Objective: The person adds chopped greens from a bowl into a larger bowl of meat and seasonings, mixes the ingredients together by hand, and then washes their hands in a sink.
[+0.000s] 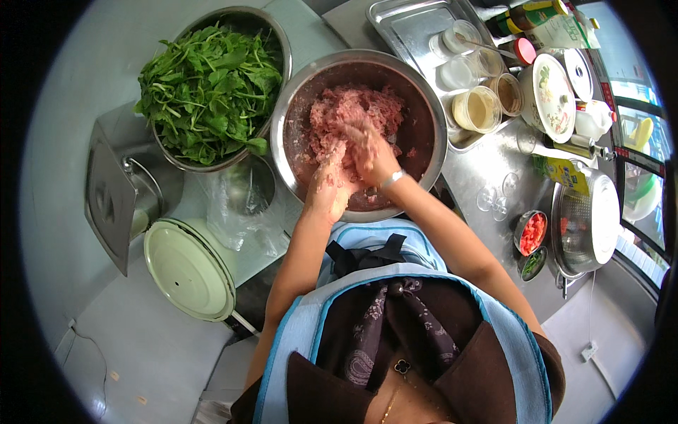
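A wide stainless steel bowl point(439, 114) stands in front of me, with a mound of pink minced meat point(357, 103) inside it. My left hand point(332, 183) is low in the bowl against the near side of the meat, with bits of it stuck to the skin. Close beside it on the right, my right hand point(369, 151) touches the meat, its fingers blurred; that wrist wears a silvery band. Whether either hand grips any meat is hidden.
A metal bowl of leafy greens point(212, 93) stands at upper left, above a plastic bag point(246, 212) and a pale green lid point(185, 270). At right are a metal tray point(394, 21) with plastic cups, a floral lidded pot point(551, 98), chopped red pieces point(532, 233) and a colander point(572, 228).
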`<state>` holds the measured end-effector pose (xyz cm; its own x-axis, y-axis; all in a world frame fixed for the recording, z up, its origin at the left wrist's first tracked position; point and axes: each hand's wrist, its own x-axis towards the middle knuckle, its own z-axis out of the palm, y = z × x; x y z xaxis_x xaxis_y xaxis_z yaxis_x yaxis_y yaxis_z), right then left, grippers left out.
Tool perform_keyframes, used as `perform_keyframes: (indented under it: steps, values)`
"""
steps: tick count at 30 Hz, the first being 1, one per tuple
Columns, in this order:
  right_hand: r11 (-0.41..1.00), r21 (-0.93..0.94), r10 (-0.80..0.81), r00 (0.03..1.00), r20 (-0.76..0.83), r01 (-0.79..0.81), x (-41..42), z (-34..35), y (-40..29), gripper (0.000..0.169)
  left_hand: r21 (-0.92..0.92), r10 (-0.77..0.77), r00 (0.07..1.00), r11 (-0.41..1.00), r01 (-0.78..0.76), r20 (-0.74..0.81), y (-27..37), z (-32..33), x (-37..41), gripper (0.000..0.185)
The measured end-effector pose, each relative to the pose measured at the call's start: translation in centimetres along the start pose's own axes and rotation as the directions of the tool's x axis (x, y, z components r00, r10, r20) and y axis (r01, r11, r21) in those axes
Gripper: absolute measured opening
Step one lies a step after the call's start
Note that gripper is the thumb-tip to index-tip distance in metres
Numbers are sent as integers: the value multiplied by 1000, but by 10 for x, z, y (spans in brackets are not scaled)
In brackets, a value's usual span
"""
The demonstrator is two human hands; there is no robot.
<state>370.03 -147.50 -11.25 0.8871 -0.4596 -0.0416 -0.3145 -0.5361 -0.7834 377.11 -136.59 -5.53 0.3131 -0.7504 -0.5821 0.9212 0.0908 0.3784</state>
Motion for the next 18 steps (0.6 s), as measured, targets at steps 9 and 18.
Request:
perform_keyframes:
  steps: [9, 18]
  values:
    - [823, -568, -66, 997, -31, 36, 29, -10, 25, 59, 780, 262, 954, 623, -53, -145, 28, 7, -12, 50]
    - [992, -105, 104, 919, 381, -69, -8, -69, 35, 49, 725, 250, 941, -688, 8, 227, 16, -11, 34, 42]
